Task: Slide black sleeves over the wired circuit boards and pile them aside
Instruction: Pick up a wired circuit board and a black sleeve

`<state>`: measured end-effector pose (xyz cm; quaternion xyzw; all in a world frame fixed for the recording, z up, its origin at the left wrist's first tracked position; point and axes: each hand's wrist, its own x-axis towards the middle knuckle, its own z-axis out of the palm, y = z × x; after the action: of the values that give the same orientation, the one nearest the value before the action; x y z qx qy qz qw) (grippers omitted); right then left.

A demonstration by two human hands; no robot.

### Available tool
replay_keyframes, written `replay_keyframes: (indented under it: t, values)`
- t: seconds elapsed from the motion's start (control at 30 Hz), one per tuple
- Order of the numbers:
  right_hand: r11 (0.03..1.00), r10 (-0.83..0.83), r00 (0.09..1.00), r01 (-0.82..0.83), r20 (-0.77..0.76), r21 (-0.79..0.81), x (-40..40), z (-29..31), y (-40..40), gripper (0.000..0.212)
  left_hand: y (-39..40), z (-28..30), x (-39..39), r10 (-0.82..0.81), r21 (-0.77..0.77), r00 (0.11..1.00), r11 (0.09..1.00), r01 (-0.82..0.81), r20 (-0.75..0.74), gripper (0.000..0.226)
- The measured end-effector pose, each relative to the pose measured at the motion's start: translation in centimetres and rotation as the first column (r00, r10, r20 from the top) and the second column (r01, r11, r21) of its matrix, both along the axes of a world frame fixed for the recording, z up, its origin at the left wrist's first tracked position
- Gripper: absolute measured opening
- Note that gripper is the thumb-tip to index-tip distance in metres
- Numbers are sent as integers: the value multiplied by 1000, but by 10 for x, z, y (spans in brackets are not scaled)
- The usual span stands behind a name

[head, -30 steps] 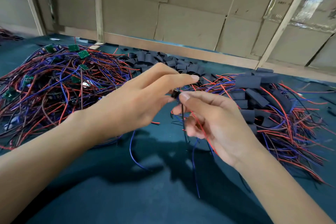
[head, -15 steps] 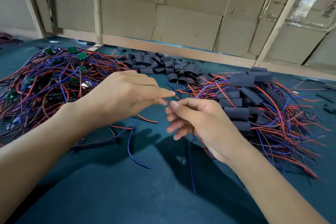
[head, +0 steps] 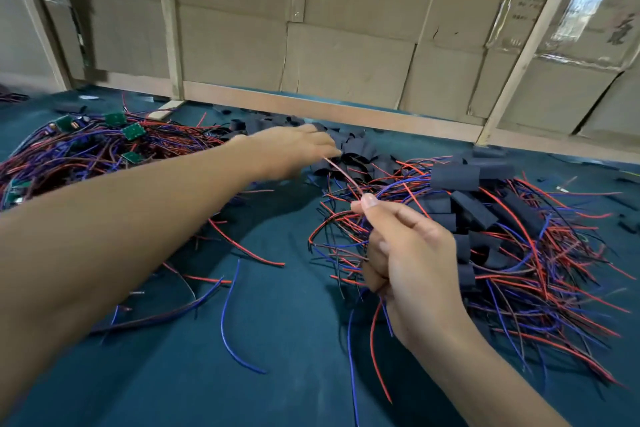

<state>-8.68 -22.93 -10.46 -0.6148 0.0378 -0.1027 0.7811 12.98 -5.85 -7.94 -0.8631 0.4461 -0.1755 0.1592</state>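
My right hand [head: 412,253] pinches a bundle of red, blue and black wires [head: 372,329] between thumb and forefinger, with their ends hanging below the fist; the board on them is hidden. My left hand [head: 294,149], blurred, reaches far forward over the heap of loose black sleeves [head: 356,152] at the back middle. Whether it holds a sleeve cannot be made out. A tangle of wired green circuit boards [head: 133,131] lies at the left. Sleeved boards [head: 455,177] with their wires are piled at the right.
The work surface is dark teal felt [head: 277,374] with a few stray wires [head: 228,319] on it. A cardboard and wood-strip wall [head: 346,55] closes the back edge. Small black scraps [head: 627,225] lie at the far right.
My left hand has left the right hand and stretched forward to the loose sleeve heap. The right hand stays in the middle, still pinching the wires. The view has tilted up slightly.
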Motion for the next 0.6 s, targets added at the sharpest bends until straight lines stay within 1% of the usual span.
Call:
replay_keyframes:
  t: [0.07,0.13,0.2,0.27,0.37,0.47,0.53,0.6]
  values:
    - [1000,-10,1000,10,-21,0,0,-1,0,22,-19,-9,11,3,51,999,999,-2,-32,75]
    - [999,-26,999,25,-39,-24,-1,-1,1,22,-30,-15,20,99,123,993,988,-91,-64,69]
    - [998,-46,998,45,-39,-34,-1,1,1,21,-34,-17,23,213,131,975,970,-204,-64,58]
    - [998,-60,997,59,-39,-30,0,2,0,20,-34,-20,21,282,130,958,953,-273,-55,47]
    - [998,-63,998,62,-30,-24,1,4,-2,20,-31,-20,16,321,156,947,935,-317,2,38]
    - [997,-72,997,71,-36,-35,0,5,-2,20,-31,-16,14,309,210,947,923,-321,88,43]
    - [996,-82,996,81,-46,-26,0,6,-2,21,-33,-12,14,331,286,939,894,-344,96,45]
    - [995,-96,994,96,-61,-2,0,8,-2,23,-37,-8,14,395,312,915,862,-399,80,35]
